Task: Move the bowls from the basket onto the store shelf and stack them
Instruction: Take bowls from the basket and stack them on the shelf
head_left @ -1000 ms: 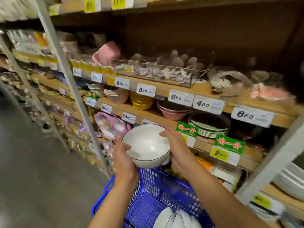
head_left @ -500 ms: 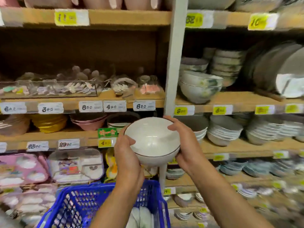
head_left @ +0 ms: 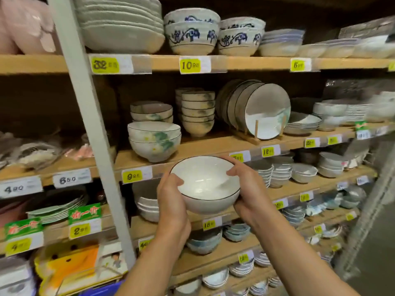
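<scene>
I hold the bowl (head_left: 205, 182) in both hands, up in the air in front of the shelves, touching no board. It is white with a thin dark rim, mouth up and tipped a little toward me, so I see into it. My left hand (head_left: 171, 201) clasps its left side, thumb hooked over the rim and fingers under the wall. My right hand (head_left: 248, 193) clasps the right side in the same way, thumb on the rim and fingers curled beneath.

Just beyond the bowl, and a little above it, runs a wooden shelf (head_left: 203, 146). To the far left on it stand two nested floral bowls (head_left: 154, 139), with more stacks behind them. To the far right, plates (head_left: 263, 110) stand on edge in a wooden rack. A yellow tag (head_left: 132, 176) hangs on the shelf's front edge, left of the bowl.

A grey post (head_left: 89, 124) rises at the left, between this bay and the next. Below my hands, lower boards carry small dishes, blurred. A sliver of the blue basket (head_left: 102, 290) shows at the bottom edge, near my left forearm.
</scene>
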A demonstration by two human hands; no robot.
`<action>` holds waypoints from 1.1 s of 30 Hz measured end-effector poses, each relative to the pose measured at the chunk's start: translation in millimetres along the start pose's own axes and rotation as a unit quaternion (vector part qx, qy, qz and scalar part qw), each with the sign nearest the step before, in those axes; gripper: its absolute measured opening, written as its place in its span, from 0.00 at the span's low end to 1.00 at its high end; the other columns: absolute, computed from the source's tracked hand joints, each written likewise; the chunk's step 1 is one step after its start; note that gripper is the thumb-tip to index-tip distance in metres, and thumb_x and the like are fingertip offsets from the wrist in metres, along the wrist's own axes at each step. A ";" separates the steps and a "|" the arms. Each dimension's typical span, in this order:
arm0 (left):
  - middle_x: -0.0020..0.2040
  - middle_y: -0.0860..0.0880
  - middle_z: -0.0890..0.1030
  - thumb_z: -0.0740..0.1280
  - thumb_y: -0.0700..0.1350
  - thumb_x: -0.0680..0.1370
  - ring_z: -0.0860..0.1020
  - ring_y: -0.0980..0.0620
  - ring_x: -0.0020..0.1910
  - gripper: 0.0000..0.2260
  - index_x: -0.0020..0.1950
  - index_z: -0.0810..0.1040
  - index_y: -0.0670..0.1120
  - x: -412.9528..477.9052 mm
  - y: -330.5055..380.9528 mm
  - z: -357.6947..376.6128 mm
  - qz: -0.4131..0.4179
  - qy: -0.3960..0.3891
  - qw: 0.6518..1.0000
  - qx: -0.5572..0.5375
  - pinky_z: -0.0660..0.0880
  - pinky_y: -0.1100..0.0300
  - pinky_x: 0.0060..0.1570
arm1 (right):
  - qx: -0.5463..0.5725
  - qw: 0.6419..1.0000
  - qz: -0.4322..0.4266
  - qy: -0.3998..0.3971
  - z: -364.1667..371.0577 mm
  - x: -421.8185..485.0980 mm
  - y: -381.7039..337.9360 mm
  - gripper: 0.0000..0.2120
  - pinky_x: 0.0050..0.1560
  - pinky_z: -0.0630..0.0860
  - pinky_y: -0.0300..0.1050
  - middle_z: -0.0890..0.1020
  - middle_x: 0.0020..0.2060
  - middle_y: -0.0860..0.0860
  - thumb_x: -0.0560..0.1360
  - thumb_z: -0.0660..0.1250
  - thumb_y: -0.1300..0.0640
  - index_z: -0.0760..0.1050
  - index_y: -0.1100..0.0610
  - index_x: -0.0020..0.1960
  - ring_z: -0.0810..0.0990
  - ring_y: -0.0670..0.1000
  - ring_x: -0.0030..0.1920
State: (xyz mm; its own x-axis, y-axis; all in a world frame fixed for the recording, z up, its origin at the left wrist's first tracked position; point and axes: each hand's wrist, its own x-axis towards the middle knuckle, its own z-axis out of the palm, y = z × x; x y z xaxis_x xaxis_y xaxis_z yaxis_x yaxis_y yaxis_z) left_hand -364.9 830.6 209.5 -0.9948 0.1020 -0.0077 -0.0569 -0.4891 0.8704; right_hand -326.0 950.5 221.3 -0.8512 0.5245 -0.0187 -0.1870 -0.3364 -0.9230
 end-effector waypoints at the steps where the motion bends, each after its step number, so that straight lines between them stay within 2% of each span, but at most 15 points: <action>1: 0.41 0.50 0.82 0.59 0.41 0.68 0.76 0.43 0.48 0.11 0.36 0.80 0.51 1.2 -4.6 13.4 -0.002 0.003 1.000 0.001 0.69 0.49 0.48 | 0.002 1.000 0.004 0.000 -10.8 7.8 -8.0 0.23 0.35 0.77 0.44 0.83 0.54 0.56 0.68 0.56 0.66 0.81 0.53 0.55 0.80 0.59 0.52; 2: 0.44 0.46 0.80 0.60 0.42 0.65 0.76 0.43 0.49 0.09 0.38 0.78 0.50 2.1 -7.9 25.9 -0.003 0.002 1.000 0.000 0.69 0.48 0.49 | 0.007 1.000 0.008 0.001 -20.1 16.2 -14.9 0.23 0.35 0.77 0.44 0.82 0.55 0.56 0.68 0.56 0.66 0.81 0.53 0.56 0.79 0.59 0.53; 4: 0.48 0.42 0.78 0.61 0.45 0.61 0.76 0.41 0.51 0.13 0.45 0.75 0.48 5.4 -12.3 46.7 0.000 0.001 1.000 -0.001 0.70 0.46 0.52 | 0.015 1.000 0.013 0.002 -33.6 33.4 -26.2 0.23 0.38 0.77 0.45 0.82 0.55 0.56 0.68 0.56 0.66 0.82 0.53 0.54 0.79 0.60 0.54; 6: 0.55 0.39 0.79 0.61 0.46 0.61 0.76 0.38 0.57 0.17 0.48 0.75 0.47 12.1 -14.0 63.9 -0.011 0.011 1.000 0.004 0.71 0.42 0.60 | 0.013 1.000 0.021 -0.001 -40.2 49.7 -34.4 0.22 0.43 0.78 0.49 0.82 0.53 0.55 0.67 0.56 0.66 0.84 0.51 0.49 0.78 0.61 0.54; 8: 0.60 0.38 0.78 0.61 0.47 0.62 0.75 0.36 0.61 0.18 0.51 0.76 0.46 20.2 -13.8 76.0 -0.027 0.021 0.999 0.014 0.70 0.38 0.65 | 0.019 0.999 0.026 -0.005 -43.2 65.8 -39.7 0.21 0.45 0.78 0.50 0.83 0.52 0.56 0.67 0.56 0.66 0.85 0.52 0.46 0.78 0.61 0.54; 10: 0.58 0.39 0.80 0.61 0.46 0.67 0.75 0.37 0.60 0.14 0.50 0.77 0.45 31.7 -14.2 84.2 -0.025 0.026 0.999 0.030 0.70 0.39 0.63 | 0.029 0.999 0.034 -0.012 -43.5 82.9 -43.6 0.21 0.46 0.78 0.50 0.82 0.53 0.57 0.68 0.56 0.67 0.84 0.53 0.50 0.78 0.62 0.55; 13: 0.48 0.45 0.84 0.60 0.44 0.73 0.78 0.41 0.55 0.09 0.46 0.80 0.48 53.6 -14.8 94.7 -0.008 0.017 1.000 0.024 0.74 0.44 0.60 | 0.026 0.998 0.049 -0.014 -39.8 108.0 -48.2 0.21 0.50 0.79 0.51 0.79 0.57 0.57 0.70 0.57 0.66 0.80 0.53 0.56 0.77 0.62 0.57; 14: 0.49 0.45 0.84 0.60 0.45 0.74 0.79 0.42 0.55 0.10 0.48 0.80 0.48 62.4 -15.6 97.7 0.000 0.012 1.000 0.020 0.74 0.45 0.59 | 0.024 0.999 0.047 -0.011 -38.3 116.3 -49.3 0.20 0.51 0.79 0.52 0.79 0.58 0.57 0.71 0.57 0.66 0.80 0.52 0.56 0.77 0.62 0.57; 17: 0.61 0.45 0.79 0.59 0.49 0.75 0.76 0.43 0.61 0.19 0.65 0.75 0.51 90.1 -21.4 105.3 0.014 0.006 1.000 0.026 0.74 0.44 0.62 | 0.027 0.999 0.034 0.012 -31.1 139.0 -53.5 0.20 0.48 0.80 0.52 0.79 0.57 0.57 0.71 0.57 0.66 0.80 0.53 0.57 0.78 0.61 0.55; 20: 0.65 0.48 0.75 0.62 0.52 0.68 0.75 0.49 0.61 0.30 0.71 0.68 0.53 108.3 -35.8 113.3 0.055 -0.005 0.998 0.026 0.77 0.56 0.51 | 0.036 0.998 0.025 0.040 -21.2 159.7 -56.6 0.21 0.40 0.79 0.47 0.80 0.56 0.57 0.72 0.56 0.66 0.80 0.54 0.58 0.78 0.60 0.52; 23: 0.66 0.50 0.73 0.64 0.49 0.71 0.75 0.53 0.60 0.31 0.74 0.62 0.55 118.9 -50.6 126.0 0.094 0.023 0.995 0.017 0.74 0.66 0.42 | 0.022 0.998 0.009 0.056 -13.5 177.6 -54.0 0.21 0.40 0.80 0.48 0.79 0.54 0.55 0.73 0.56 0.65 0.78 0.52 0.60 0.78 0.58 0.51; 25: 0.62 0.51 0.75 0.62 0.42 0.74 0.75 0.53 0.55 0.27 0.74 0.64 0.54 131.3 -50.9 131.7 0.099 0.057 0.993 0.002 0.74 0.69 0.35 | 0.027 0.998 0.008 0.061 -10.9 184.1 -47.2 0.21 0.42 0.80 0.48 0.78 0.52 0.53 0.73 0.56 0.64 0.77 0.50 0.60 0.78 0.57 0.51; 28: 0.48 0.50 0.79 0.59 0.37 0.70 0.77 0.53 0.44 0.24 0.66 0.74 0.45 152.5 -42.0 134.5 0.091 0.046 0.993 -0.052 0.74 0.69 0.28 | 0.013 0.999 -0.015 0.045 -17.7 191.9 -36.2 0.23 0.48 0.79 0.50 0.79 0.53 0.51 0.71 0.57 0.65 0.75 0.49 0.62 0.77 0.56 0.54; 31: 0.46 0.46 0.81 0.58 0.42 0.61 0.78 0.46 0.45 0.25 0.56 0.79 0.43 164.2 -34.9 135.0 0.073 0.028 0.995 -0.065 0.75 0.60 0.38 | 0.006 1.000 0.006 -0.027 -29.0 210.1 -48.7 0.24 0.50 0.77 0.50 0.81 0.56 0.56 0.67 0.58 0.66 0.79 0.53 0.58 0.78 0.59 0.56; 33: 0.47 0.44 0.82 0.58 0.42 0.61 0.78 0.42 0.46 0.21 0.50 0.80 0.44 169.8 -34.9 135.8 0.034 0.020 0.998 -0.049 0.74 0.53 0.44 | 0.005 0.994 0.059 -0.096 -34.4 224.2 -63.3 0.23 0.52 0.77 0.51 0.82 0.56 0.58 0.67 0.56 0.66 0.80 0.57 0.57 0.79 0.61 0.56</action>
State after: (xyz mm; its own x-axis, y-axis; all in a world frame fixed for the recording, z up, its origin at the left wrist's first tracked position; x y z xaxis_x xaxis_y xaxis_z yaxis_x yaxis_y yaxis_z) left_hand -520.2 982.6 244.7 -0.9991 0.0307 0.0286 0.0057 -0.5756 0.8177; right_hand -488.1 1116.3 262.3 -0.9451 0.3226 -0.0515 -0.0847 -0.3943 -0.9151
